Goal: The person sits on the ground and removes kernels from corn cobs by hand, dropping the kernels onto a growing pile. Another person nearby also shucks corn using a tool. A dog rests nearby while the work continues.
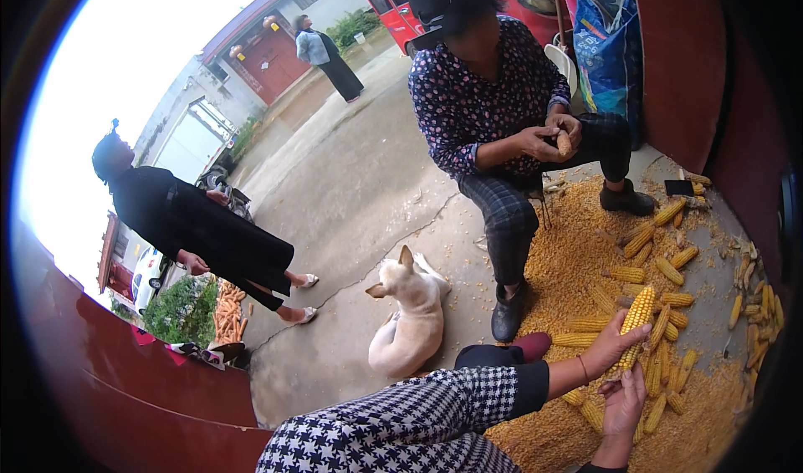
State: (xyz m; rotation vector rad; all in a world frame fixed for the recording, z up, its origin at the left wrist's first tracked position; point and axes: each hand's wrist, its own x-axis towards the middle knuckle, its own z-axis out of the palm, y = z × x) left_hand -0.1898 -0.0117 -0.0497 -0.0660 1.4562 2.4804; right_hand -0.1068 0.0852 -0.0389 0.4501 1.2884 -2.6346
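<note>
A yellow ear of corn [638, 313] stands upright between my hands, its kernels still on along the side that shows. My left hand [607, 349] is wrapped around its middle, with the thumb lying across the front. At the lower end, the fingers of my right hand [626, 398] touch and support the cob. Below and around both hands, husked ears of corn [655, 366] lie on a wide heap of loose kernels [564, 272]. My left forearm comes out of a houndstooth sleeve [408, 416].
Opposite me, a seated person [489, 96] holds a corn cob [564, 142]. A pale dog [411, 322] lies on the concrete to the left. Two people [188, 209] stand farther off. Cobs [756, 329] lie by the right edge; a blue woven bag [607, 53] stands behind.
</note>
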